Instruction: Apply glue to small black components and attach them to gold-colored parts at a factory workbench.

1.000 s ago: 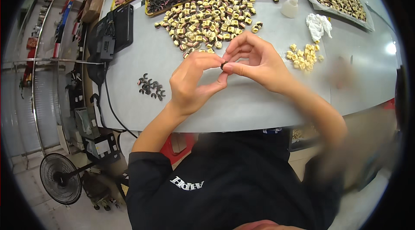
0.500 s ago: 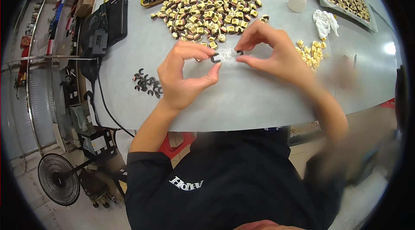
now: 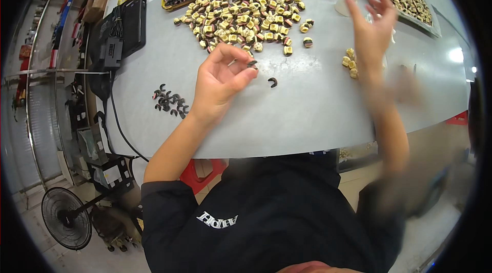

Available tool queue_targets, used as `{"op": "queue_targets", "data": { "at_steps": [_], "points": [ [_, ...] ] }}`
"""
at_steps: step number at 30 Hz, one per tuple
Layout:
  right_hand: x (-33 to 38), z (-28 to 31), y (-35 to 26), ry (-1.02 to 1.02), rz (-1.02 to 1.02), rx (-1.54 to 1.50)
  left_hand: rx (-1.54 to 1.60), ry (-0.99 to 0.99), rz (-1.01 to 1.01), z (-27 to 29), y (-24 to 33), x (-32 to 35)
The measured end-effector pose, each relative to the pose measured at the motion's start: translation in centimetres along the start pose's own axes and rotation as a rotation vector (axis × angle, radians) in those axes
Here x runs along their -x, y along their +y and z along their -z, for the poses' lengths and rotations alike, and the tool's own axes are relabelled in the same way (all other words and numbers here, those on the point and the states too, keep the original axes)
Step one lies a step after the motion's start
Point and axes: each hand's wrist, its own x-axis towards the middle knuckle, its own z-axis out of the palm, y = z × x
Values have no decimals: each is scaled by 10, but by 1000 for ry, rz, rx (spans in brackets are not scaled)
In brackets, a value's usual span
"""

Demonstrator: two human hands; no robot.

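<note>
The left hand [image 3: 218, 86] bends thumb [image 3: 238, 82] and fingers [image 3: 229, 52] into a pinch, its forearm [image 3: 179, 139] slanting up and inward. The right hand [image 3: 375, 32] is stretched farther out, thumb and fingers parted; blur makes its wrist [image 3: 372, 70] hard to judge.

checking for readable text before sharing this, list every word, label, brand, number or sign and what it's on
Black shirt: white lettering on the chest; I leave its wording uncopied.
Black power adapter: small pale markings, too small to read.
White label-like patch at lower left: too small to read.
</note>
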Motion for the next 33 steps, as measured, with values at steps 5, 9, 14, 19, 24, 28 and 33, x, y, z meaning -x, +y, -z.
{"op": "queue_targets", "data": {
  "at_steps": [5,9,14,19,24,28,33],
  "points": [
    [1,-1,22,-362,-320,104,179,-17,195,4,3,2],
    [-9,2,28,-505,-373,34,226,-73,274,5,3,1],
    [-14,3,20,-608,-364,82,254,-109,336,7,3,1],
    [-18,4,0,-530,-338,-508,211,-107,327,3,5,2],
    [-14,19,-47,-755,-487,-739,198,-116,280,-1,0,2],
    [0,14,-58,-804,-549,-858,187,-139,273,-2,-7,2],
    [2,20,-53,-968,-508,-793,140,-170,274,-9,-10,4]
  ]
}}
